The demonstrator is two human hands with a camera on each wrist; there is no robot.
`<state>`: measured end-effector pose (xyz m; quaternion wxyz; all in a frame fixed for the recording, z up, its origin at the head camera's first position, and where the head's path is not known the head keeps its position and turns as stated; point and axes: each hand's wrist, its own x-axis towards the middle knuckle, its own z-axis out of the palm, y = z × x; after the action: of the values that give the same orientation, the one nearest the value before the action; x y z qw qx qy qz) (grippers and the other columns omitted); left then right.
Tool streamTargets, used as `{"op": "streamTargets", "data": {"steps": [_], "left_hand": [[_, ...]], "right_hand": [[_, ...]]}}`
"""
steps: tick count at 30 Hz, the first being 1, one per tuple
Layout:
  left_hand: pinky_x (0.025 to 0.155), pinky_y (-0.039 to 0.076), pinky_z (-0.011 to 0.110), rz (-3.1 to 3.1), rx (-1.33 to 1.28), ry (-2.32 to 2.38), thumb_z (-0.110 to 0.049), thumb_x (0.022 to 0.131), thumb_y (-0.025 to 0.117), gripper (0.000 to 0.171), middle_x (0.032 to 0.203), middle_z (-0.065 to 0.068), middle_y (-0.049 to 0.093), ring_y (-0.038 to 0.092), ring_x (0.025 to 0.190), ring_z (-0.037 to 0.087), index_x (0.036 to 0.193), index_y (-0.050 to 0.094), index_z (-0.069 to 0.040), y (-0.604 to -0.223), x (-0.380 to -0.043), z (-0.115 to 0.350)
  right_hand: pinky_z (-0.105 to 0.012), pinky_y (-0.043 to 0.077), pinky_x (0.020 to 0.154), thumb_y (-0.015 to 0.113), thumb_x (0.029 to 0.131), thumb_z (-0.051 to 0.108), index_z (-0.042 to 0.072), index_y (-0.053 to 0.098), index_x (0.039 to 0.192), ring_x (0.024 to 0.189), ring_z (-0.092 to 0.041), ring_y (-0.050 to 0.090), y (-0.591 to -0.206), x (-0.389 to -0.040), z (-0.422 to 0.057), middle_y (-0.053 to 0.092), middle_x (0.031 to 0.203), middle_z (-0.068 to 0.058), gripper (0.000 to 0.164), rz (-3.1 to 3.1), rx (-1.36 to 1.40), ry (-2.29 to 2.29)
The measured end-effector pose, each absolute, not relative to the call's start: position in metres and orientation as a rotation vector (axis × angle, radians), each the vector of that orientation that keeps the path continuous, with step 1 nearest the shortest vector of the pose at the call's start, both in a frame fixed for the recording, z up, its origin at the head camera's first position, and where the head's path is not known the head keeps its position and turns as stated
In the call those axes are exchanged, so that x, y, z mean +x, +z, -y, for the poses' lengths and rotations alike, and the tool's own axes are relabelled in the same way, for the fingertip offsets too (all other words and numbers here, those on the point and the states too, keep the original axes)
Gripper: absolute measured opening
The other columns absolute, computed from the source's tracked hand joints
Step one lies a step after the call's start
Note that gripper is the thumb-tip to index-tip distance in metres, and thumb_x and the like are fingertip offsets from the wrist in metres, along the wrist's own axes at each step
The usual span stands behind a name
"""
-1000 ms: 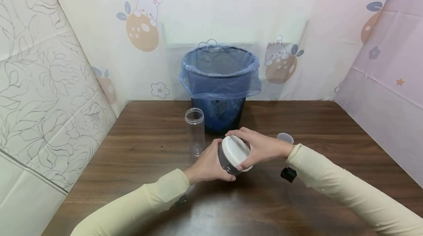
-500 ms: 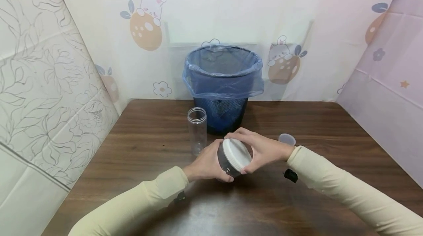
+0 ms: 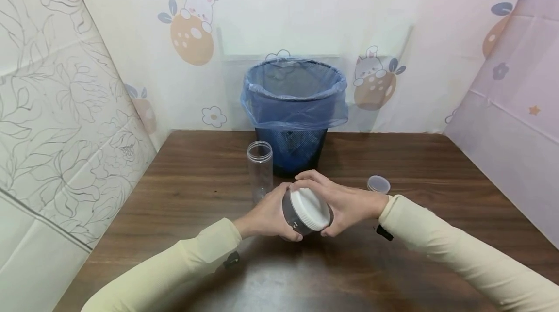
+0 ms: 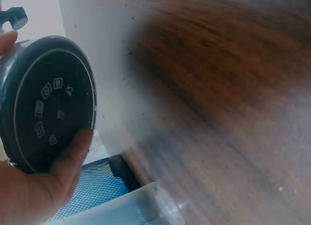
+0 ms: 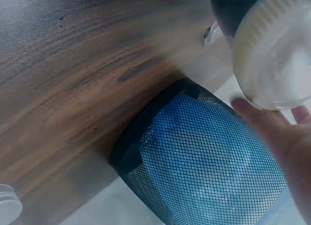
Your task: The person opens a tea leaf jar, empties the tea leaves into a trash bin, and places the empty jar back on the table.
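Close above the table, both hands hold a dark grey jar (image 3: 293, 216) tilted, its white ribbed screw lid (image 3: 310, 209) facing up and right. The left hand (image 3: 267, 216) wraps the jar's body from the left, thumb low in front. Its finger presses the dark base, marked with small symbols, in the left wrist view (image 4: 53, 108). From the right, the right hand (image 3: 347, 203) grips the lid's edge, fingers at the far side and thumb at the near side. The right wrist view shows the lid (image 5: 274, 55) with fingertips at its rim.
Behind the left hand stands a clear, uncapped plastic bottle (image 3: 260, 171). A small translucent cap (image 3: 378, 184) lies beyond the right wrist. At the back, a black mesh bin (image 3: 290, 149) lined with a blue bag (image 3: 297, 114) stands near the patterned cloth wall (image 3: 153, 93).
The right hand has turned around the lid, its thumb shifting downward and its fingers coming over the top edge. The jar, with the left hand, has moved slightly left.
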<state>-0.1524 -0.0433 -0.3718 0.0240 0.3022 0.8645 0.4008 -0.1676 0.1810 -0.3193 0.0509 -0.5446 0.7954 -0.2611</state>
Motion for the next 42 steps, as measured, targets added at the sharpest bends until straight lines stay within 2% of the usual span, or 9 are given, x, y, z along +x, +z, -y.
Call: {"op": "streamTargets", "data": {"steps": [4, 7, 10, 17, 24, 28, 32, 37, 42], "left_hand": [[0.086, 0.044, 0.035, -2.762, 0.994, 1.183, -0.030, 0.047, 0.093, 0.106, 0.121, 0.008, 0.052, 0.049, 0.104, 0.021, 0.134, 0.040, 0.000, -0.369, -0.150, 0.044], [0.081, 0.044, 0.033, -2.811, 1.004, 1.133, -0.031, 0.047, 0.094, 0.106, 0.119, 0.008, 0.052, 0.047, 0.102, 0.022, 0.133, 0.040, 0.001, -0.366, -0.147, 0.043], [0.081, 0.043, 0.032, -2.834, 0.991, 1.112, -0.031, 0.046, 0.094, 0.105, 0.119, 0.008, 0.051, 0.046, 0.102, 0.022, 0.132, 0.041, 0.001, -0.365, -0.145, 0.043], [0.082, 0.043, 0.033, -2.818, 0.973, 1.104, -0.030, 0.047, 0.094, 0.105, 0.119, 0.007, 0.051, 0.046, 0.103, 0.022, 0.132, 0.041, 0.000, -0.361, -0.143, 0.046], [0.084, 0.043, 0.035, -2.820, 0.954, 1.089, -0.030, 0.048, 0.094, 0.105, 0.121, 0.008, 0.050, 0.046, 0.105, 0.023, 0.133, 0.040, 0.001, -0.359, -0.141, 0.050], [0.084, 0.043, 0.035, -2.823, 0.958, 1.084, -0.030, 0.047, 0.094, 0.106, 0.122, 0.009, 0.050, 0.046, 0.105, 0.024, 0.133, 0.040, 0.001, -0.359, -0.139, 0.050], [0.085, 0.043, 0.035, -2.828, 0.966, 1.088, -0.029, 0.046, 0.094, 0.106, 0.121, 0.009, 0.051, 0.047, 0.104, 0.024, 0.132, 0.040, 0.002, -0.359, -0.139, 0.050], [0.081, 0.043, 0.034, -2.824, 0.925, 1.097, -0.028, 0.046, 0.095, 0.106, 0.117, 0.009, 0.051, 0.046, 0.103, 0.023, 0.132, 0.041, 0.002, -0.360, -0.138, 0.050], [0.080, 0.043, 0.033, -2.825, 0.919, 1.094, -0.029, 0.046, 0.095, 0.105, 0.116, 0.008, 0.051, 0.046, 0.102, 0.022, 0.131, 0.042, 0.001, -0.360, -0.137, 0.050]], "right_hand": [[-0.044, 0.039, 0.098, 0.079, 0.074, 0.045, 0.014, 0.013, 0.152, 0.132, -0.027, 0.031, -0.318, -0.160, -0.177, 0.017, 0.152, -0.011, 0.107, -2.542, -1.274, -0.819], [-0.044, 0.041, 0.094, 0.067, 0.082, 0.054, 0.017, 0.017, 0.152, 0.124, -0.024, 0.041, -0.313, -0.155, -0.173, 0.030, 0.147, -0.008, 0.094, -2.608, -0.893, -0.839], [-0.041, 0.044, 0.089, 0.063, 0.084, 0.057, 0.014, 0.026, 0.148, 0.113, -0.022, 0.050, -0.309, -0.152, -0.170, 0.045, 0.133, -0.008, 0.085, -2.594, -0.733, -0.822], [-0.034, 0.047, 0.083, 0.073, 0.079, 0.049, 0.011, 0.028, 0.143, 0.105, -0.017, 0.049, -0.306, -0.152, -0.170, 0.043, 0.128, -0.003, 0.087, -2.542, -1.004, -0.812], [-0.032, 0.044, 0.090, 0.088, 0.062, 0.031, 0.005, 0.029, 0.136, 0.113, -0.016, 0.042, -0.316, -0.159, -0.171, 0.038, 0.130, -0.004, 0.098, -2.571, -1.575, -0.727], [-0.034, 0.041, 0.096, 0.089, 0.056, 0.029, 0.004, 0.029, 0.137, 0.123, -0.018, 0.036, -0.319, -0.159, -0.171, 0.034, 0.138, -0.008, 0.104, -2.597, -1.714, -0.645], [-0.036, 0.042, 0.096, 0.086, 0.065, 0.041, 0.007, 0.019, 0.145, 0.123, -0.018, 0.040, -0.315, -0.154, -0.171, 0.029, 0.144, -0.010, 0.110, -2.614, -1.430, -0.722], [-0.043, 0.042, 0.094, 0.064, 0.084, 0.056, 0.013, 0.013, 0.150, 0.119, -0.024, 0.047, -0.304, -0.147, -0.167, 0.037, 0.141, -0.012, 0.094, -2.574, -0.807, -0.821], [-0.039, 0.044, 0.087, 0.063, 0.085, 0.055, 0.009, 0.023, 0.144, 0.107, -0.022, 0.052, -0.301, -0.144, -0.166, 0.048, 0.125, -0.011, 0.084, -2.520, -0.713, -0.805]]}}
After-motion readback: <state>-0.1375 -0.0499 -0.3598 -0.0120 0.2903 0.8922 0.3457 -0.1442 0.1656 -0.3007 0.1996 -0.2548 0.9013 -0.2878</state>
